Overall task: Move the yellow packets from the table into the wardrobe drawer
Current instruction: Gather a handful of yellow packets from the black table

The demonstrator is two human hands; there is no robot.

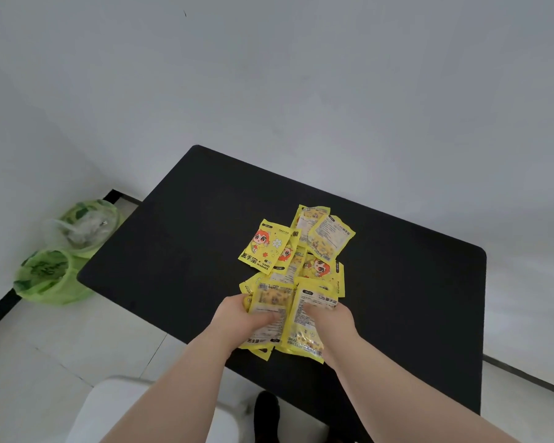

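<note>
Plain white walls [269,75] meet in a corner on the left, with black skirting [0,306] along their foot. The floor [61,340] is pale tile. A black table [173,235] with rounded corners stands close to the far wall. Two green bags [52,279] sit on the floor beside its left end. The light is soft and even.

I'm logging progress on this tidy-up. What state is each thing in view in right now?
left hand, grips a bunch of yellow packets, thumb on top
right hand, grips a second bunch
held packets, bunched in both hands, near the table's front
loose packets, heaped on the table, overlapping, fronts and backs mixed
table, black, bears the heap
green bags, on the floor beside the table, filled
</note>
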